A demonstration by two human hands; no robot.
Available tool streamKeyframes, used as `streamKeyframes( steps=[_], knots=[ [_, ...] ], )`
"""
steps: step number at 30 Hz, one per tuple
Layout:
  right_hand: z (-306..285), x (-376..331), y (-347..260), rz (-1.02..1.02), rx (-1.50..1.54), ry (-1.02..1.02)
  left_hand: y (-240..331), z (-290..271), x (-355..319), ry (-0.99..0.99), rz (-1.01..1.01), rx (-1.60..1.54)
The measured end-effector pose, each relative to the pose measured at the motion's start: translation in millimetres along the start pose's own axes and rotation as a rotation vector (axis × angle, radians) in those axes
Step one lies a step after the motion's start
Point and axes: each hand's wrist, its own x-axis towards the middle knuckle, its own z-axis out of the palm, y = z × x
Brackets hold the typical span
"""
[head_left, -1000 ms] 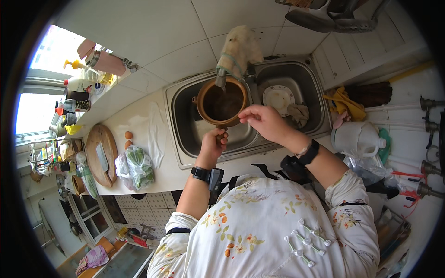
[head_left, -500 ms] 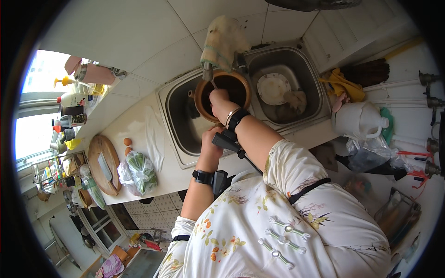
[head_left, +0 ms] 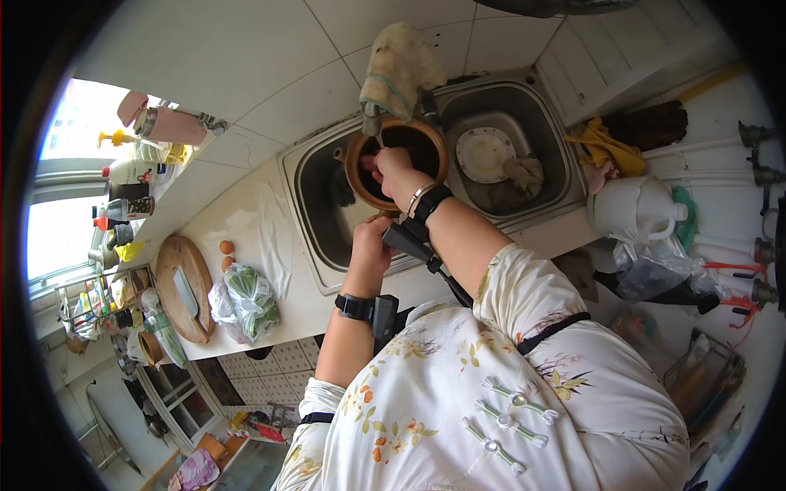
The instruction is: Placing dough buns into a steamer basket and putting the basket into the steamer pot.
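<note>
A brown clay pot (head_left: 442, 151) with a dark inside and a short spout sits tilted in the left sink basin. A thin stream of water falls into it from the tap (head_left: 371, 123). My right hand (head_left: 396, 170) reaches over the rim into the pot, beside the stream. Its fingers are partly hidden and blurred against the dark inside, so I cannot tell whether they hold anything. Below the pot's near rim, my left hand (head_left: 371, 239) grips the near side, where a short handle seems to be, mostly covered by the fingers.
In the right basin (head_left: 536, 114) lie a white plate (head_left: 483, 154) and a wet cloth (head_left: 524, 174). Another cloth (head_left: 401, 69) hangs over the tap. Left on the counter are eggs (head_left: 226, 246), bagged greens (head_left: 250, 303) and a knife (head_left: 186, 293) on a round board (head_left: 173, 254).
My right hand has shifted slightly within the pot and its fingers have moved. The pot has tipped a little, its spout now showing more. My left hand stays at the near side.
</note>
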Motion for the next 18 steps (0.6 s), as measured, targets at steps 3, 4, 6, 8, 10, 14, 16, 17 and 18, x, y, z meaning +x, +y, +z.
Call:
streamKeyframes(
  steps=[3, 4, 6, 8, 10, 14, 16, 17, 18],
  knots=[
    [3.9, -4.4, 3.1, -0.037, -0.010, 0.046, -9.3, -3.7, 3.5, 0.002, -0.065, -0.080],
    [4.1, -5.0, 2.9, -0.043, -0.013, 0.062, -11.3, -2.8, 3.3, 0.028, -0.108, -0.162],
    [1.9, -3.8, 4.0, -0.048, -0.008, 0.087, -12.7, -3.2, 2.1, -0.006, -0.102, -0.151],
    [-4.3, 1.5, 1.9, -0.042, -0.006, 0.114, -14.5, -2.1, 1.8, -0.040, -0.098, -0.139],
    [-6.8, 3.3, -0.2, -0.032, -0.004, 0.123, -14.4, -1.3, 2.3, -0.028, -0.107, -0.068],
    [-5.4, 0.5, -1.1, -0.042, 0.043, 0.074, -9.3, 3.7, -0.2, -0.003, -0.102, -0.052],
    [-3.4, -0.8, -1.8, -0.074, 0.095, -0.004, -6.1, 4.8, -1.0, 0.013, -0.105, -0.053],
    [-3.6, -0.9, -3.7, -0.074, 0.095, -0.003, -6.1, 4.2, 0.1, 0.014, -0.106, -0.053],
    [-4.3, 1.2, -6.4, -0.046, 0.044, 0.002, -5.7, 4.1, 1.1, -0.003, -0.119, -0.068]
  ],
)
